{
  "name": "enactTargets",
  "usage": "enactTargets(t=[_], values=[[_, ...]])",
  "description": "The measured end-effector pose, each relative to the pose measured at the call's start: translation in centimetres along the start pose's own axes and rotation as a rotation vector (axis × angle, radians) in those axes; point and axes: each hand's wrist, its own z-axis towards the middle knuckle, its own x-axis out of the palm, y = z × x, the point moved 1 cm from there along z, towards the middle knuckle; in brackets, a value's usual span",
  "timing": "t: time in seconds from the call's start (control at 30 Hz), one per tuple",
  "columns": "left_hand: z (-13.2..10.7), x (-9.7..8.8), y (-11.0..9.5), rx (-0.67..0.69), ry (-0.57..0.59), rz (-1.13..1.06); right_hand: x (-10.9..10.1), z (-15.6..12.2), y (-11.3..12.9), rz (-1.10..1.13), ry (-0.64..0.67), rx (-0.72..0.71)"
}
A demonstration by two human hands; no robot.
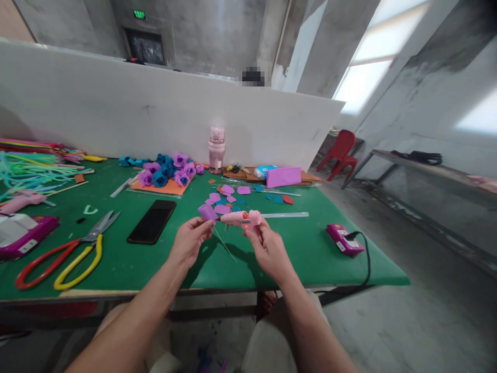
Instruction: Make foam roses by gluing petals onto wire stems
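Note:
Between the fingers of my left hand [191, 239] is a purple paper flower [207, 212], with a thin wire stem [225, 244] slanting down to the right below it. My right hand [267, 248] is wrapped round a pink hot glue gun [243, 218], and a clear glue stick [287, 214] pokes out of its back end. The gun's nozzle points left and sits close by the flower; whether they touch I cannot tell. Loose purple petals [244, 190] and teal ones lie on the green table just beyond my hands.
Scissors [91, 238] and a black phone [152, 221] lie to the left. Finished purple and blue flowers [165, 171] rest on orange paper. A pink bottle [216, 150] stands by the white partition [155, 103]. A corded purple power strip [345, 240] is near the right edge.

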Motion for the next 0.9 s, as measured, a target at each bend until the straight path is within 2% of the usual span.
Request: enactTargets(t=[0.4,0.73,0.9], values=[[0.08,0.02,0.07,-0.004,0.002,0.001,0.00,-0.08,0.18,-0.140,-0.043,-0.055],[0.12,0.03,0.11,0.004,0.008,-0.002,0.02,-0.16,-0.01,-0.147,-0.046,-0.061],[0.03,0.07,0.03,-0.015,-0.004,0.002,-0.47,0.02,-0.41,-0.044,-0.077,-0.016]])
